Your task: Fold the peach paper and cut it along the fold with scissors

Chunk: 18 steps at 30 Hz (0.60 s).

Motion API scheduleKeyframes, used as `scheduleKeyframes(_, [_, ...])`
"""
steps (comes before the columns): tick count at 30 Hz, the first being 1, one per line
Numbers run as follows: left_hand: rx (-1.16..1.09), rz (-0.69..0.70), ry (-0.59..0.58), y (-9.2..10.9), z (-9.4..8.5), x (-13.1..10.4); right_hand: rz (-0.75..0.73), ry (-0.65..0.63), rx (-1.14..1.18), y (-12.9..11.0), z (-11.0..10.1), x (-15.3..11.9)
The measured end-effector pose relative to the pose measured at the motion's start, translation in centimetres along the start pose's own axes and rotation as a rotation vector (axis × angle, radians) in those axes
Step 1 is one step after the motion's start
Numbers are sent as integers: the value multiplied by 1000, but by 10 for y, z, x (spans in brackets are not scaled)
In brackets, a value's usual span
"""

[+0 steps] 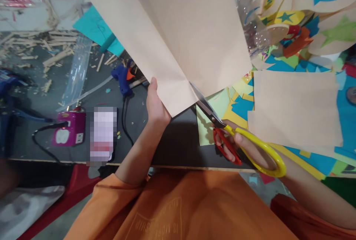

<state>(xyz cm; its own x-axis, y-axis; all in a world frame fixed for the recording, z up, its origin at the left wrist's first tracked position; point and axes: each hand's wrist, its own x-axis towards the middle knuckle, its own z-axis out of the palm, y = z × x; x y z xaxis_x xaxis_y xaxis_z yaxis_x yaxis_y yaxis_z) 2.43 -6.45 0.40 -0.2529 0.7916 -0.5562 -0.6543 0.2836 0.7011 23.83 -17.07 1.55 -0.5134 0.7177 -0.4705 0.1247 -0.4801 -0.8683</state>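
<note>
Beige paper (pixel 203 28), top cropped, scissors (pixel 220 123) apparently part-hidden

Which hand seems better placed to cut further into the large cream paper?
Probably the right hand: it holds the scissors, set into the large cream paper at its lower edge, while the left hand grips that sheet.

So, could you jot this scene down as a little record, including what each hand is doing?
Left hand: holds a large cream sheet near its corner
Right hand: grips scissors with yellow and red handles
Scissor blades: at the sheet's near edge
Left of table: blue glue gun, purple box
Right of table: smaller cream sheet over coloured paper
</note>
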Motion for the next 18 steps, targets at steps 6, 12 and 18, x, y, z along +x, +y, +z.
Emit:
scheduleKeyframes(6, [-7, 10, -1, 0, 0, 0, 2, 9, 25, 3, 2, 3])
scheduleKeyframes(12, [-35, 12, -53, 1, 2, -3, -22, 14, 22, 4, 2, 1])
scheduleKeyframes(18, [-27, -1, -33, 1, 2, -2, -21, 18, 18, 2, 2, 0])
